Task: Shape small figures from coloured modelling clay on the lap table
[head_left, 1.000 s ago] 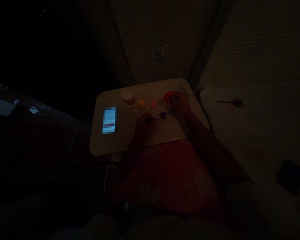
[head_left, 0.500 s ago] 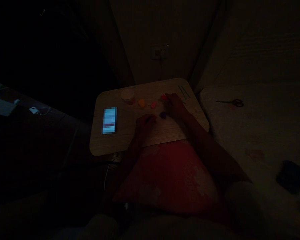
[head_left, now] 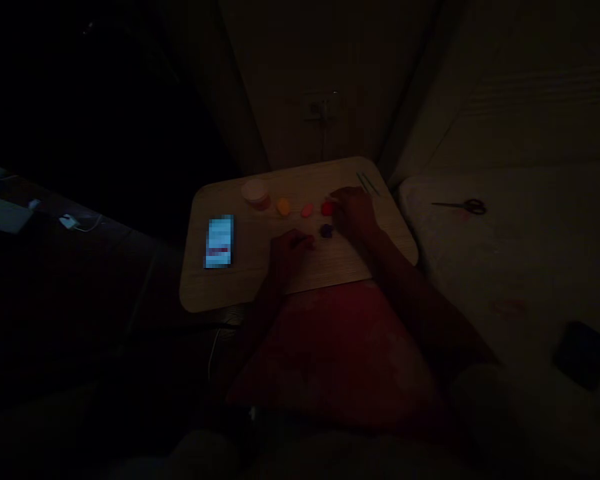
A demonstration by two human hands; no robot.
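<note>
In dim light, several small lumps that look like modelling clay lie on a small wooden table point(head_left: 250, 267). My right hand point(head_left: 354, 212) is over the right part of the table, its fingers bent and closed against a red lump point(head_left: 327, 209). Left of it are a pink lump point(head_left: 307, 211) and an orange lump point(head_left: 283, 207). A dark purple lump point(head_left: 327, 231) lies between my hands. My left hand point(head_left: 287, 250) rests low on the table with curled fingers, fingertips together near the purple lump. Whatever they hold is too dark to make out.
A pale tub point(head_left: 255, 191) stands at the back left, and a lit phone point(head_left: 219, 241) lies on the left. Thin green sticks point(head_left: 368, 183) lie at the back right corner. Scissors point(head_left: 463, 207) lie on the pale surface to the right. Below the table is a red cloth point(head_left: 335, 353).
The red lump has come slightly nearer to me and shows more of itself. My right hand has shifted a little to the right and nearer. My left hand is almost unmoved.
</note>
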